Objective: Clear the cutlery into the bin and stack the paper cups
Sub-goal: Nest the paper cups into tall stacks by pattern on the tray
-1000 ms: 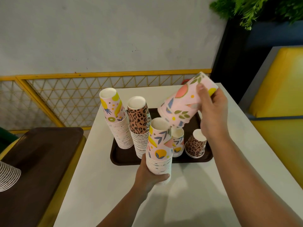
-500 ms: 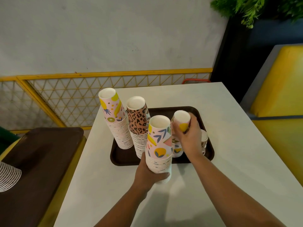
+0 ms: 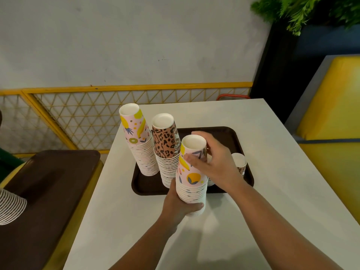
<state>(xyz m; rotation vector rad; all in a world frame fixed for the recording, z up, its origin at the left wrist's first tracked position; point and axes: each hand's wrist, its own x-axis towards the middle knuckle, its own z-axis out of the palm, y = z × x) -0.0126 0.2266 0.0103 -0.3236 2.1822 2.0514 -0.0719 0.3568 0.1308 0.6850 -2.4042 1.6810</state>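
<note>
While your left hand (image 3: 180,204) is gripping the base of the cup stack (image 3: 191,172) and your right hand (image 3: 212,164) is clasping its top cup — you're risking toppling the leopard stack (image 3: 166,151) just beyond.

Both forearms reach up from the bottom of the frame. The left hand (image 3: 180,206) grips low at centre, fingers curled. The right hand (image 3: 213,162) sits above it, fingers wrapped, thumb forward.

Small white print on the leopard-print cup stack (image 3: 164,145), too blurred to read
</note>
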